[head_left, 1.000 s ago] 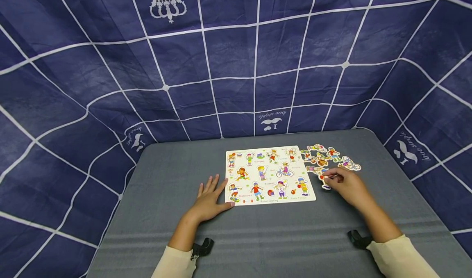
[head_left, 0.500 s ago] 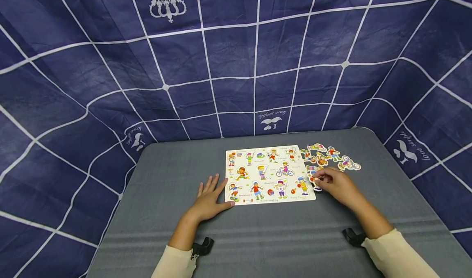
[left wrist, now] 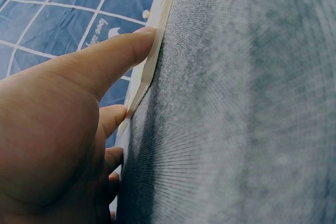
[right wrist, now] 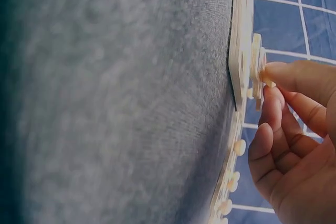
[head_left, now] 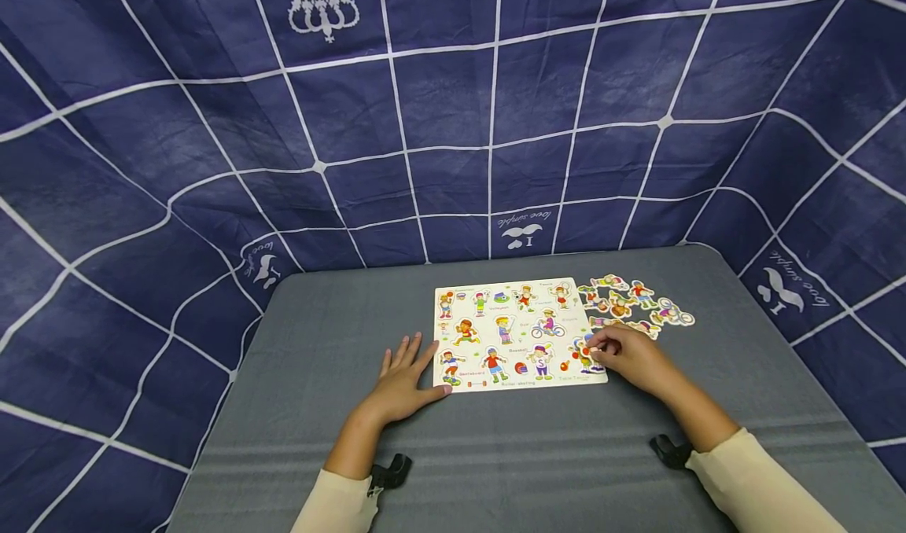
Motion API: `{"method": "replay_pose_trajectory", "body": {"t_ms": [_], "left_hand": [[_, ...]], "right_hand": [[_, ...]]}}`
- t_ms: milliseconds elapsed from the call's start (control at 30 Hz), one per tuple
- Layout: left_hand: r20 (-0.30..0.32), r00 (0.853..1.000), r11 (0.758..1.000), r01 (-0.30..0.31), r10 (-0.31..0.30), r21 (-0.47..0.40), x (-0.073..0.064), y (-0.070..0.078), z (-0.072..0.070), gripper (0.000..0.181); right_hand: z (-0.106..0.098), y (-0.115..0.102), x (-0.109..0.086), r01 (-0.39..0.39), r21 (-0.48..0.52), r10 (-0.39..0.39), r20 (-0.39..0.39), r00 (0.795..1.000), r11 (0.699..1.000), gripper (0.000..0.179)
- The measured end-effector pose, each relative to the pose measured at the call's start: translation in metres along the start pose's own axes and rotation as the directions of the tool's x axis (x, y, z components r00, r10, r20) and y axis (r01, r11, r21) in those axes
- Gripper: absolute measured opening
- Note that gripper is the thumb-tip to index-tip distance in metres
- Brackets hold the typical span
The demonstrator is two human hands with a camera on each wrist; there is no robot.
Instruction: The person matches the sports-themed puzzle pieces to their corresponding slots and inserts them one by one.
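A white wooden puzzle board (head_left: 481, 366) printed with cartoon children at sports lies flat on the grey table. My left hand (head_left: 402, 384) has its fingers spread at the board's left side, the thumb touching the near left corner; in the left wrist view that thumb (left wrist: 126, 45) lies along the board's edge. My right hand (head_left: 635, 358) pinches a puzzle piece (right wrist: 256, 64) between thumb and finger by its small knob. From the side, that piece stands just off the board's face. In the head view it overlaps the board's near right corner.
Several loose puzzle pieces (head_left: 620, 305) lie in a cluster right of the board, knobs (right wrist: 233, 182) showing in the right wrist view. The dark blue gridded cloth (head_left: 453, 108) rises behind the table (head_left: 524, 454) and at both sides.
My right hand has carried the puzzle piece left, from beside the loose pieces to over the board's right edge. The left hand has stayed in place.
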State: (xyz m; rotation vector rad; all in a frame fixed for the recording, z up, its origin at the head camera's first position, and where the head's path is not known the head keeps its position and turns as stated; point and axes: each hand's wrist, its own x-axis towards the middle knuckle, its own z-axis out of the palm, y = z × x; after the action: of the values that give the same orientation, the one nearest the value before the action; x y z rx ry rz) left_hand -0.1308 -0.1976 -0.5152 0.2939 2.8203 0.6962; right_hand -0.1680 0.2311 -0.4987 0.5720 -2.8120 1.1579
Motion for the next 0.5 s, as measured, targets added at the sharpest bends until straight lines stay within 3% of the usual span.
{"method": "replay_pose_trajectory", "body": {"t_ms": [500], "left_hand": [[0.002, 1.0, 1.0, 0.002, -0.002, 0.0, -0.0003, 0.0015, -0.0009, 0.092]], "right_hand": [[0.0053, -0.0067, 0.01, 0.039, -0.031, -0.038, 0.054, 0.998, 0.999, 0.01]]}}
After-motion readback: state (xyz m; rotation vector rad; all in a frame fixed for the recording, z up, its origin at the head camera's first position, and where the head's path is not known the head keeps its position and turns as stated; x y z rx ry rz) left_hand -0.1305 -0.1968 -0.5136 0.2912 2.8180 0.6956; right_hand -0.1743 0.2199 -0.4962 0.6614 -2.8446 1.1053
